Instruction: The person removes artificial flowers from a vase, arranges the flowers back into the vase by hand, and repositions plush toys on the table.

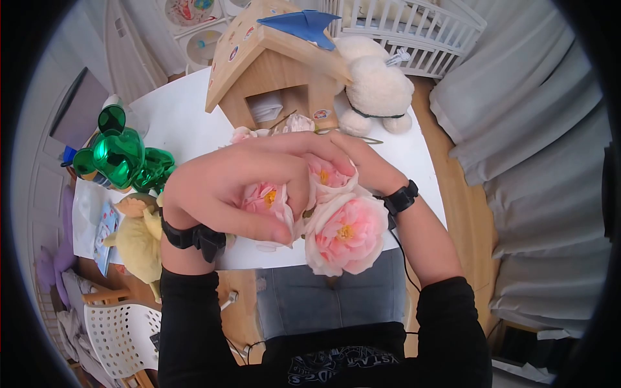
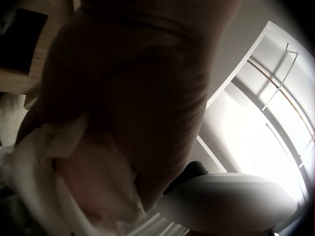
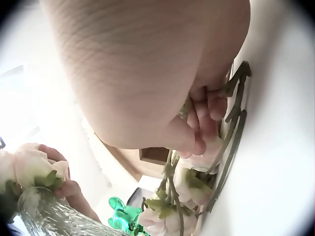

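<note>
My left hand (image 1: 226, 184) curls around a pink artificial rose (image 1: 264, 197), its thumb and fingers at the petals. More large pink blooms (image 1: 346, 233) crowd beside it. In the right wrist view these pale blooms (image 3: 34, 164) sit at the mouth of a ribbed clear glass vase (image 3: 54, 216). Beyond them, low over the white table, my right hand (image 1: 365, 161) has its fingers curled about a green flower stem (image 3: 216, 92). More pale roses (image 3: 165, 221) with green stems lie beneath it. A blurred bloom (image 2: 93, 177) shows under the left palm.
A wooden toy house (image 1: 284, 71) stands at the table's back, a blue folded piece (image 1: 301, 27) on its roof. Right of it sits a white plush toy (image 1: 375, 87). A shiny green bear figure (image 1: 123, 155) and a yellow plush (image 1: 139, 242) are at the left.
</note>
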`<state>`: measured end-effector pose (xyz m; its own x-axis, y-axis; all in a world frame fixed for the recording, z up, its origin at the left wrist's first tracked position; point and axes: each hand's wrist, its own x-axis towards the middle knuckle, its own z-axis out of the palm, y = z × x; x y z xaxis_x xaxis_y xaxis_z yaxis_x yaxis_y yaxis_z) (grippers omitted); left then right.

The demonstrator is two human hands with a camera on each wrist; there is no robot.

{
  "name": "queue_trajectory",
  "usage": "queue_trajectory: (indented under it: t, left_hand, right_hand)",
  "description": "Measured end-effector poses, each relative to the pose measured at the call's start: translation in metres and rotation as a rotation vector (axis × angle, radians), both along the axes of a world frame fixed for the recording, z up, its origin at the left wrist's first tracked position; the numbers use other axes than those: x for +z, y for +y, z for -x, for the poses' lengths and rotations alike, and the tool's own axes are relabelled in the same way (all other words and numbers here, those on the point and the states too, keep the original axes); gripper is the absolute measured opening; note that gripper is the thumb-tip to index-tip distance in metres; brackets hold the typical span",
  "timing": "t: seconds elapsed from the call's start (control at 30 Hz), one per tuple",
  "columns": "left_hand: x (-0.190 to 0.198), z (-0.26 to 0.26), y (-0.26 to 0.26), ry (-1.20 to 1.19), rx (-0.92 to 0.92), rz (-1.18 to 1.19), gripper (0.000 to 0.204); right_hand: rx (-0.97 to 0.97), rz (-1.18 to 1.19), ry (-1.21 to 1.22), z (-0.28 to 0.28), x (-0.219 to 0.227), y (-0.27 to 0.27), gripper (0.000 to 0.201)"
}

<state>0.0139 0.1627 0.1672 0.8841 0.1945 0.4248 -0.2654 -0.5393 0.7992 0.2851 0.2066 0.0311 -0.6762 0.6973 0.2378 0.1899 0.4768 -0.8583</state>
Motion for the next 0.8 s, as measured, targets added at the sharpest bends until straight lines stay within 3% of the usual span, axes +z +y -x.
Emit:
queue_trajectory:
  t: [0.1, 0.3, 0.37, 0.47, 0.63, 0.8]
  left_hand:
    - [0.002, -0.003, -0.006, 0.030, 0.037, -0.026, 0.032]
    - [0.012, -0.002, -0.016, 0.128, 0.125, -0.036, 0.025]
    - [0.010, -0.002, -0.015, 0.125, 0.125, -0.046, 0.014]
    - [0.005, -0.007, -0.014, 0.069, 0.117, -0.045, 0.020]
    - [0.004, -0.005, -0.009, 0.056, 0.063, -0.049, 0.027]
    - [0.004, -0.003, -0.016, 0.096, 0.096, 0.020, 0.036]
  right_hand:
    - [0.010, 0.003, 0.043, 0.000, 0.001, 0.002, 0.029]
    - [-0.055, 0.058, 0.132, -0.002, 0.005, 0.001, 0.021]
    - [-0.092, 0.049, 0.139, -0.005, 0.005, 0.002, 0.019]
    - [-0.134, 0.037, 0.114, -0.010, 0.000, 0.007, 0.020]
    - [-0.078, 0.122, 0.253, -0.008, -0.006, 0.008, 0.021]
    - [0.024, 0.190, 0.215, -0.011, -0.010, 0.011, 0.028]
